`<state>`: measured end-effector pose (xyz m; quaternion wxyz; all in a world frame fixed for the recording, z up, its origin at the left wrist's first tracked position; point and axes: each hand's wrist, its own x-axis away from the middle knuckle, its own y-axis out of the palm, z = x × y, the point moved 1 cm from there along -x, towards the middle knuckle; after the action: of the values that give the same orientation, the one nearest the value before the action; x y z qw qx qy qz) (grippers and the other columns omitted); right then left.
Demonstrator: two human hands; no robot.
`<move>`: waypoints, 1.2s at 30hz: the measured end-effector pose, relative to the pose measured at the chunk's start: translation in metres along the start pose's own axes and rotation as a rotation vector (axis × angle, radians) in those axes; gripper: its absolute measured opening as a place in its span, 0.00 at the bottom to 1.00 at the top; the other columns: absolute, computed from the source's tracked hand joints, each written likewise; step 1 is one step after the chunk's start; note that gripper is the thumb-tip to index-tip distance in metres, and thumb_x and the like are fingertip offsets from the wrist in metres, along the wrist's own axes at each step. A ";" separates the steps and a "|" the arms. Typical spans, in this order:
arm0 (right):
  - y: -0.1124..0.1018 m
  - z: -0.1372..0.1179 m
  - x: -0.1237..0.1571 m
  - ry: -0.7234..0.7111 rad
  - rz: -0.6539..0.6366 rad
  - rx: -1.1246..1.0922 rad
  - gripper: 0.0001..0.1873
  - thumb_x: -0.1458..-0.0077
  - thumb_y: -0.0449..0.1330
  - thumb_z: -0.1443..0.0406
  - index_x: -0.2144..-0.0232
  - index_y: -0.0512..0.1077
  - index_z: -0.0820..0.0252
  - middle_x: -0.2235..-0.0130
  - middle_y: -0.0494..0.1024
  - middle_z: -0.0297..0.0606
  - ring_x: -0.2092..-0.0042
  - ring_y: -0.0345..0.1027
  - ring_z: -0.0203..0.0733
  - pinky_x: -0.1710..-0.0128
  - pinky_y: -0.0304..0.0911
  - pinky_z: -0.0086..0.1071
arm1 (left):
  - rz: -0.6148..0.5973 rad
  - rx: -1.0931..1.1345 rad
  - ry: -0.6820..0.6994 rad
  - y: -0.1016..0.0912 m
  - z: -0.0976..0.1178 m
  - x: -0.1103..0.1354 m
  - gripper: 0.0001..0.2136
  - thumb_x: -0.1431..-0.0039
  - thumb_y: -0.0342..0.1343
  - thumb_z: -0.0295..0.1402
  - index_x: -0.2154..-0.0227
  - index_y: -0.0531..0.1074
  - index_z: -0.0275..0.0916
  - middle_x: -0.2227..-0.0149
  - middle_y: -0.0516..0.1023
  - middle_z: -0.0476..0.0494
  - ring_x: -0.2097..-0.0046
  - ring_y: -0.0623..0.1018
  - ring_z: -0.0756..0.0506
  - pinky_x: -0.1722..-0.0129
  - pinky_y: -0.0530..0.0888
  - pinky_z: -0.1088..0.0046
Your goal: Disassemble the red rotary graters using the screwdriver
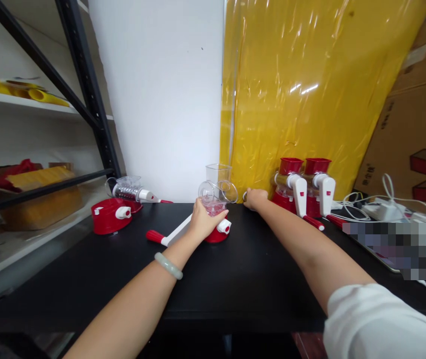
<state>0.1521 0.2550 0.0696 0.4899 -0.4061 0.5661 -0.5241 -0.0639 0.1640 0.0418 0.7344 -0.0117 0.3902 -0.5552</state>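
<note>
My left hand [204,219] is wrapped round a red and clear rotary grater [218,199] that stands on the black table [235,279]. Its white crank with a red grip [164,237] sticks out to the left. My right hand [255,198] is curled just to the right of the grater's clear drum, fingers closed on something small I cannot make out. A pale bangle [168,265] sits on my left wrist.
Two assembled red and white graters [304,192] stand at the back right against a yellow plastic sheet [310,89]. A red base [110,215] and a loose drum part [130,189] lie at the left. White cables [380,209] lie at the right. A black shelf rack [85,89] is left.
</note>
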 end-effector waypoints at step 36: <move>-0.126 -0.004 0.089 -0.622 0.448 -0.725 0.30 0.43 0.62 0.53 0.44 0.67 0.66 0.54 0.79 0.52 0.54 0.74 0.52 0.53 0.67 0.44 | -0.772 0.695 -0.105 -0.014 -0.005 -0.005 0.35 0.55 0.70 0.37 0.42 0.67 0.42 0.36 0.66 0.37 0.34 0.65 0.37 0.33 0.60 0.54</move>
<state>0.1244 0.1541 0.1827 0.5628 -0.5549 0.6119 -0.0318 -0.0782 0.1652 0.0471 0.4553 0.0622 0.1128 -0.8810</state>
